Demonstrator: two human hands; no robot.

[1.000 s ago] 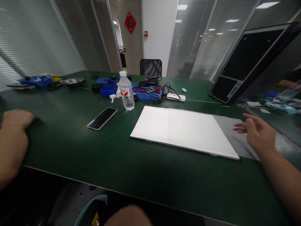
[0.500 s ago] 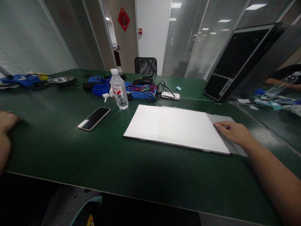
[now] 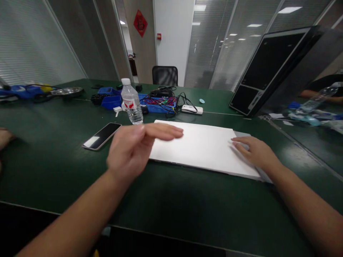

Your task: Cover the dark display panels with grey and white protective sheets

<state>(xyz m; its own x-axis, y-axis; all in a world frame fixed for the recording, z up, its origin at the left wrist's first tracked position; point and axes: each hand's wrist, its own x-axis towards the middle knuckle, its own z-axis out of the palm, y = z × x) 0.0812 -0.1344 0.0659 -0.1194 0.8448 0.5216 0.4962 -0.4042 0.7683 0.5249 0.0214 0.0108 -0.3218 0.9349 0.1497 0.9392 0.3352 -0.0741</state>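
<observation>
A wide white sketchbook or folded paper (image 3: 203,150) with blank pages lies flat on the green table. At its right side, a grey sheet (image 3: 241,134) sticks out from under the white surface. My left hand (image 3: 134,146) is held over the left part of the paper, fingers stretched out together, nothing in it; I cannot tell whether it touches. On the right edge of the paper rests my right hand (image 3: 254,151), its fingers spread and its thumb apart. A phone (image 3: 102,136) lies left of my left hand, and a water bottle (image 3: 132,103) stands just behind it.
Behind the paper, a blue tray (image 3: 160,107) holds tangled cables, with a white device (image 3: 192,109) beside it. A large black panel (image 3: 270,67) leans up at the right. Another person's hand (image 3: 4,137) rests at the far left. A metal bowl (image 3: 68,92) sits farther back.
My left hand has come into view over the paper's left part. My right hand has loosened from a pinch at the right edge into spread fingers. Less of the grey sheet shows.
</observation>
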